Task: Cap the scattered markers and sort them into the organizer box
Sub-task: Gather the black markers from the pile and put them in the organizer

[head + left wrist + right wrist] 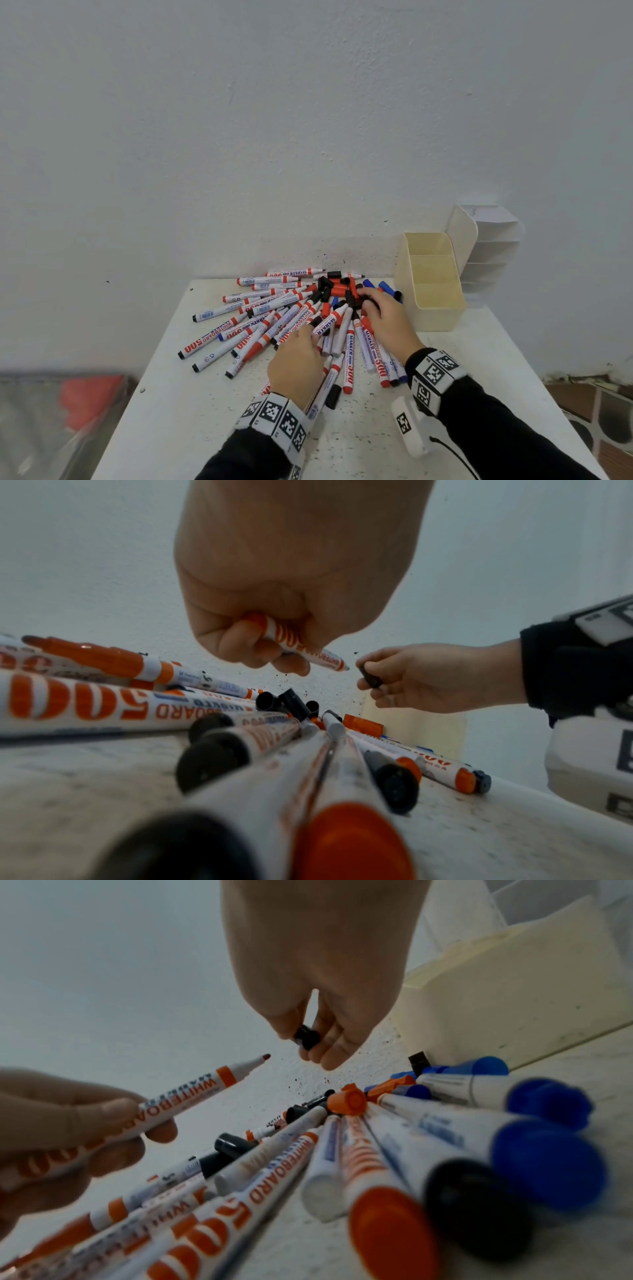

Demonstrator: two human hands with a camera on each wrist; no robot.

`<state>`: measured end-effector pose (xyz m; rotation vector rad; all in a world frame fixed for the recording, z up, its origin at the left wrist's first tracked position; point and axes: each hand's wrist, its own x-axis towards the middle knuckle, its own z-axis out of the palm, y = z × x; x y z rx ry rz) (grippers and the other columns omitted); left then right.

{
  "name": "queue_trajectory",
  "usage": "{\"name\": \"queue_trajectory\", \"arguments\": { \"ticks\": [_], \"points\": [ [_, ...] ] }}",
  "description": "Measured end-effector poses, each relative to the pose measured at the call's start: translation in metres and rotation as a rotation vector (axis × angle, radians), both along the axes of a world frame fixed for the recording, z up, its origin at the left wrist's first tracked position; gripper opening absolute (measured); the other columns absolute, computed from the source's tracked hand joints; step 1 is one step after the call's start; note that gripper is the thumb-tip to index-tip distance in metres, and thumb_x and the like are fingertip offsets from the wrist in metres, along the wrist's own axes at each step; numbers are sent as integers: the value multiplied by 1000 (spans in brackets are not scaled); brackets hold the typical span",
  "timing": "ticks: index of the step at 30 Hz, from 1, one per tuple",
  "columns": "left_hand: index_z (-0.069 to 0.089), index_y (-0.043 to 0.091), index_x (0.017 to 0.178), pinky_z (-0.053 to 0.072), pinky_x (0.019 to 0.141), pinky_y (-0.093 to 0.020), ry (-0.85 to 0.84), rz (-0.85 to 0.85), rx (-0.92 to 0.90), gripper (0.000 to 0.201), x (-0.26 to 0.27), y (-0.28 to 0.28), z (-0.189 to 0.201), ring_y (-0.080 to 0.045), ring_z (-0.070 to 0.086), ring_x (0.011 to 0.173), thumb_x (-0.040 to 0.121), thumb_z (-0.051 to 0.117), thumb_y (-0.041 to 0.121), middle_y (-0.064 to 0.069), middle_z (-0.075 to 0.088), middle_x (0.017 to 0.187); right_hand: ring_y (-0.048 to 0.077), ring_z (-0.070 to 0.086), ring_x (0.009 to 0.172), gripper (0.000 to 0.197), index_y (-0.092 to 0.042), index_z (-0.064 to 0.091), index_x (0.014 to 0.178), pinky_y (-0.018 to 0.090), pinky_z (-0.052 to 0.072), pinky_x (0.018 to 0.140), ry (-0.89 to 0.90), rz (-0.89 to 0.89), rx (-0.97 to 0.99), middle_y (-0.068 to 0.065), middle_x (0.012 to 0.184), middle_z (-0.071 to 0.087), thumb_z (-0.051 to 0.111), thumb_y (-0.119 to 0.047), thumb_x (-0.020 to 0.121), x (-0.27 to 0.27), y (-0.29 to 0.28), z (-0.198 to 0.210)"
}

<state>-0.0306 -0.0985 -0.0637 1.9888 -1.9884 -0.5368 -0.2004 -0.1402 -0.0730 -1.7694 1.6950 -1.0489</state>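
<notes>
At the far left of the head view, a blurred red object (90, 399) lies low beside the white desk (164, 411). On the desk, a fan of whiteboard markers (239, 320) spreads from the left edge toward the middle, most of them uncapped, with white barrels printed "WHITEBOARD MARKER" and "500" in red. Loose black, red and blue caps (337, 289) are heaped at the far end of the fan, near the wall.

The left hand (296, 365) is curled around one red-printed marker (330, 322), held off the pile. The head view shows only the barrel passing over the knuckles; the right wrist view shows its bare red tip (265, 1057) pointing up and to the right, with "WHITEBOARD" legible along the barrel, and the left wrist view shows "500" under the fingers.

The right hand (385, 317) is above the heap of caps. From the head camera its fingertips are hidden, but both wrist views show it pinching a small black cap (306, 1037) between thumb and fingers, close to the marker tip without touching it.

To the right, the cream organizer box (442, 318) stands on the desk just beside the blue caps; its three compartments hold nothing. Behind it against the wall stands a white tiered rack (493, 246). Both wrists wear bands with black-and-white square codes.
</notes>
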Motion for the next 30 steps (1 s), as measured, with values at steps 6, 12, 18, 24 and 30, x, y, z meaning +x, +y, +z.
{"name": "queue_trajectory", "arguments": {
  "ticks": [6, 12, 18, 24, 30],
  "points": [
    [47, 18, 103, 33, 62, -24, -10, -20, -25, 27, 1, 2, 1, -12, 45, 76, 102, 23, 30, 5, 47, 85, 19, 62, 93, 12, -10, 48, 100, 28, 56, 82, -398, -134, 13, -3, 93, 55, 53, -4, 91, 9, -4, 1],
    [46, 21, 97, 34, 62, -24, 12, -53, -52, 24, 1, 1, -1, -12, 46, 75, 102, 24, 30, 4, 49, 85, 19, 66, 83, 8, -14, 49, 94, 30, 55, 79, -562, -154, 20, 7, 95, 61, 55, -10, 91, 11, 2, -1],
    [51, 18, 103, 33, 63, -23, 30, -68, -87, 29, 3, -1, -5, -12, 48, 76, 102, 25, 30, 3, 51, 86, 13, 63, 83, 7, -20, 53, 98, 22, 55, 73, -415, -52, 98, 3, 95, 64, 53, -16, 92, 17, 5, 3],
    [54, 20, 94, 27, 52, -18, 144, -139, -166, 29, 1, 3, 2, -9, 50, 70, 100, 29, 33, 5, 56, 78, 10, 44, 55, 30, -16, 51, 73, 27, 38, 57, -423, -72, 140, -2, 60, 49, 42, -32, 96, 21, 6, 6],
    [51, 20, 77, 29, 50, -18, 174, -188, -113, 35, -7, 5, 13, -7, 44, 59, 98, 33, 42, 6, 49, 65, 13, 36, 53, 37, -17, 39, 59, 33, 32, 57, -413, -176, 168, 0, 54, 37, 37, -23, 95, 28, 0, 3]
  ]
}}
